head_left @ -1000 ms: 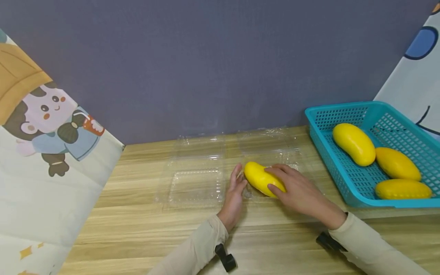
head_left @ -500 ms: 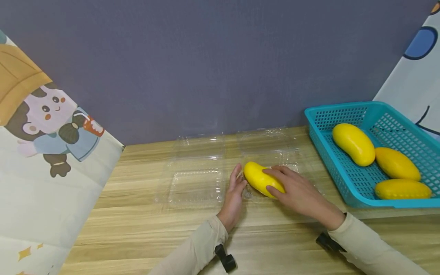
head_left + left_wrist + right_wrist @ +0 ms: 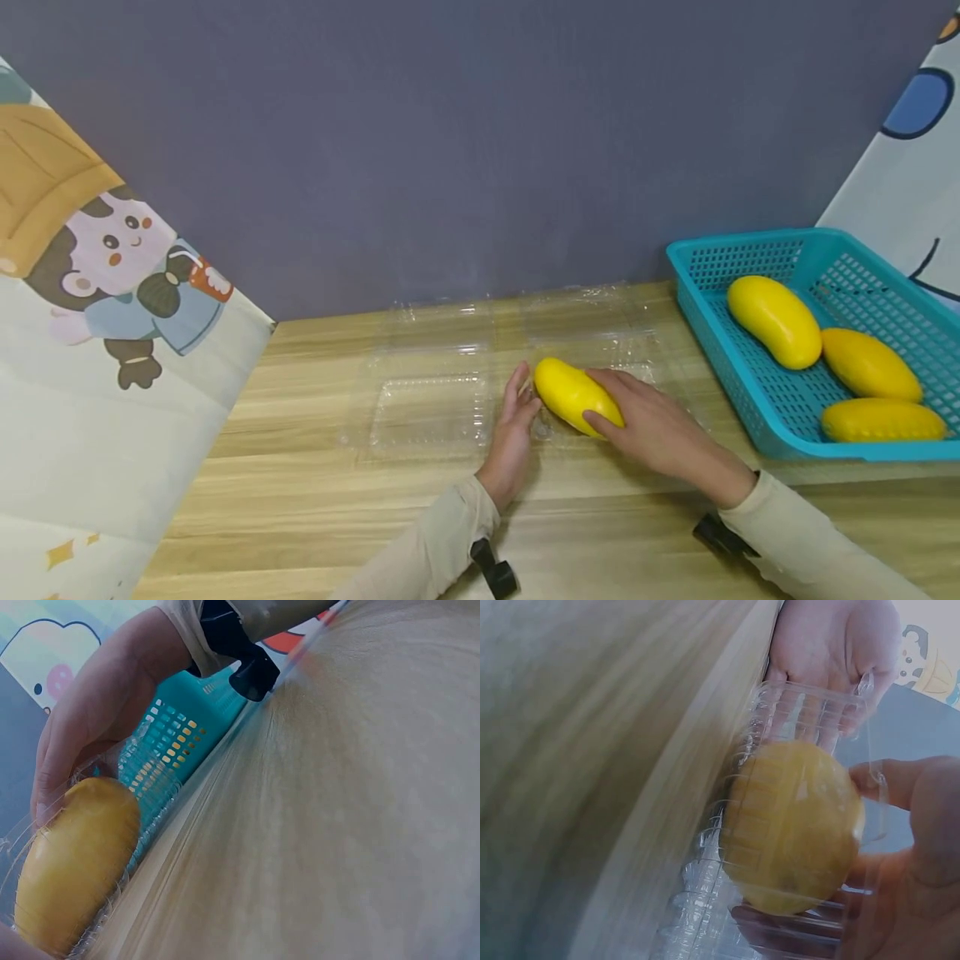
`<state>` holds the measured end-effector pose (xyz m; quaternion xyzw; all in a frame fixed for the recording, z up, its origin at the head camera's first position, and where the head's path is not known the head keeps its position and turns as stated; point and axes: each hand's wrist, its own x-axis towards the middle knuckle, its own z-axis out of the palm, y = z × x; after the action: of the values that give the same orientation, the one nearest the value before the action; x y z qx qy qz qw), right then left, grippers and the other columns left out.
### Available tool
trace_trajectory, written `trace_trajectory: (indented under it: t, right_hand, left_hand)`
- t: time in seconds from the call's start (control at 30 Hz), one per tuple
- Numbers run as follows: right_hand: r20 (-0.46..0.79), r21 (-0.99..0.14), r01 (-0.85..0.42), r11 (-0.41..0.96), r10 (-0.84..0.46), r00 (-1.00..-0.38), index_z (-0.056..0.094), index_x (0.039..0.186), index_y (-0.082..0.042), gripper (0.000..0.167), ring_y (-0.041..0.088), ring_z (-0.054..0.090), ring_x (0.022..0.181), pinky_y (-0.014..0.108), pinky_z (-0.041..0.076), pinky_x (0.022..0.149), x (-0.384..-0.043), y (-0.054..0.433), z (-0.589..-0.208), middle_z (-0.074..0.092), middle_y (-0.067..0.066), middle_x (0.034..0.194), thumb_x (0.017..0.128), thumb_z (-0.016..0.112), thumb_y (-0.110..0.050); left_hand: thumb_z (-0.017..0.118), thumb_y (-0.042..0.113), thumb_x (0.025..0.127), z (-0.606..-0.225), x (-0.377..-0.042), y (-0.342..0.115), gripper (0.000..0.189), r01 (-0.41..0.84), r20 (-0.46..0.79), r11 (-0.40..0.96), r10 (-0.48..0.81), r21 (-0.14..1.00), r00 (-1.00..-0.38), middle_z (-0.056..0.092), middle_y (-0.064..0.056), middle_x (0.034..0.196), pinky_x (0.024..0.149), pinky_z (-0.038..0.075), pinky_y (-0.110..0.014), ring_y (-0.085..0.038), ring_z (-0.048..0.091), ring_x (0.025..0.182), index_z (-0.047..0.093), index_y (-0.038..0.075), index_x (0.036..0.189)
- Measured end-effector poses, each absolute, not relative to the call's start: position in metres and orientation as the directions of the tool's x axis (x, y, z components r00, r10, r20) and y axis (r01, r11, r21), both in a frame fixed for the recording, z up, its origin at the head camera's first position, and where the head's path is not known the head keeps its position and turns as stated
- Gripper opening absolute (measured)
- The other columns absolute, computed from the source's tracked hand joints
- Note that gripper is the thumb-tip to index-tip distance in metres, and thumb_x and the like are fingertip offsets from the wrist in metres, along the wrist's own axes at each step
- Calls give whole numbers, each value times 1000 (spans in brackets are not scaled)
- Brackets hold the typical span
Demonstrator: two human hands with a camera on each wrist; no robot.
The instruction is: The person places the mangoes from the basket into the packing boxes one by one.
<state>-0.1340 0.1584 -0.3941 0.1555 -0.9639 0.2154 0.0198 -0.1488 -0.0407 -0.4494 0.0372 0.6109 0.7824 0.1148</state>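
My right hand grips the near right end of a smooth yellow mango, its thumb on the near side. The mango lies tilted in the right clear plastic clamshell box, whose lid is folded back. At that box's left wall my left hand holds the side, fingers pointing up outside and thumb at the rim. In the right wrist view the left hand's fingers show through the clear wall beyond the mango. Some of the right hand's fingers are hidden behind the mango in the head view.
A second clear clamshell box lies opened out on the wooden table to the left. At the right stands a teal mesh basket with two yellow mangoes and a bumpy yellow fruit. A dark wall rises behind.
The right hand's fingers have slid from the mango's top toward its far right side. The view has shifted slightly. The left hand and the boxes look the same.
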Motion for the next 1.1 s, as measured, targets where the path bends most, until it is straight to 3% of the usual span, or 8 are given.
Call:
trace_trajectory:
  t: [0.67, 0.93, 1.1]
  right_hand:
    - [146, -422, -337, 842, -304, -941, 41, 149, -11, 61, 43, 53, 128, 64, 46, 101, -131, 163, -395, 49, 19, 147, 97, 61, -38]
    - [157, -424, -350, 835, -313, -937, 36, 151, -13, 62, 46, 44, 136, 66, 41, 106, -123, 179, -368, 43, 21, 152, 100, 56, -43]
    - [161, -370, -331, 868, -291, -943, 33, 154, -18, 65, 43, 41, 139, 67, 43, 102, -116, 193, -348, 38, 17, 157, 100, 49, -51]
  left_hand:
    - [40, 19, 103, -449, -146, -40, 59, -120, -71, -231, 209, 965, -975, 19, 2, 167, 126, 10, -55, -27, 19, 153, 22, 31, 158]
    - [41, 19, 102, -450, -146, -40, 61, -115, -67, -231, 208, 966, -976, 18, 0, 167, 126, 10, -56, -28, 20, 153, 21, 28, 159]
    - [39, 18, 103, -450, -146, -39, 60, -106, -60, -227, 204, 968, -977, 17, 0, 167, 126, 10, -56, -28, 21, 153, 20, 27, 159]
